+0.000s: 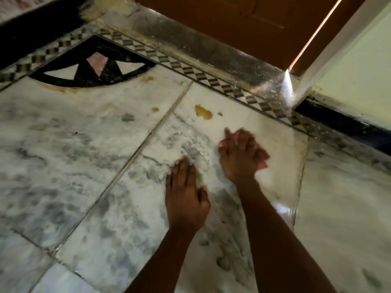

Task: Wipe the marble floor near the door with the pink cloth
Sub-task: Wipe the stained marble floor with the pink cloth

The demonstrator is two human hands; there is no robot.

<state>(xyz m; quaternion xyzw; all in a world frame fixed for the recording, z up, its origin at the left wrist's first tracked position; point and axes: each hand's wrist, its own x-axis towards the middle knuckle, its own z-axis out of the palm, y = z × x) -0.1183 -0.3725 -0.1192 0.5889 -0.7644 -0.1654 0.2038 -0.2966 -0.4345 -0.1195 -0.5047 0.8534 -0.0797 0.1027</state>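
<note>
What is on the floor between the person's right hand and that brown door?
In the head view, beyond the right hand come bare marble with a yellow-brown stain, a checkered inlay strip and a dusty sill below the door.

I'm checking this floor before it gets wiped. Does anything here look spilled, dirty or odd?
Yes. A yellow-brown stain sits on the marble floor ahead of the right hand, with smaller spots to its left. Pale grit covers the door threshold. No pink cloth is clearly visible; the left hand rests flat.
</note>
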